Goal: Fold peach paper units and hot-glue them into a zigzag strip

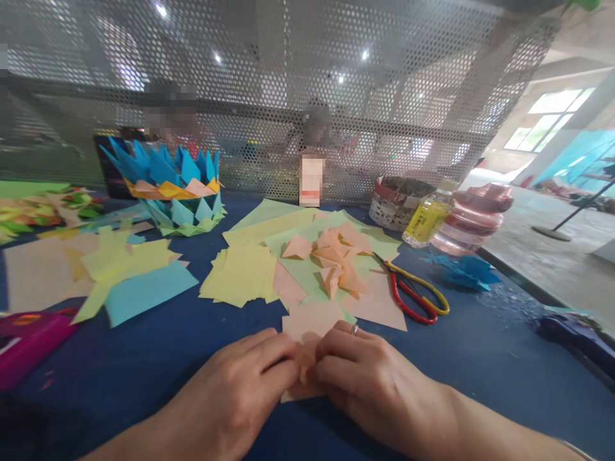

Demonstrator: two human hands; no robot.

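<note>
A pale pink sheet of paper (305, 319) lies on the blue table in front of me, its near edge curled up between my hands. My left hand (245, 371) pinches the left side of that edge, fingers pressed together. On the right side, my right hand (365, 365), with a ring on one finger, grips it with bent fingers. Just beyond the sheet, several folded peach paper pieces (336, 253) are heaped on light green paper. A stack of yellow paper (240, 274) sits to their left. Scissors with red and yellow handles (418, 298) lie to the right.
A tiered blue, orange and green folded-paper piece (177, 189) stands back left. Loose coloured paper (148, 288) and a magenta object (33, 346) lie left. At right are a round container (394, 208), a yellow-labelled bottle (427, 218), a pink bottle (473, 221) and a perforated screen (269, 147) behind.
</note>
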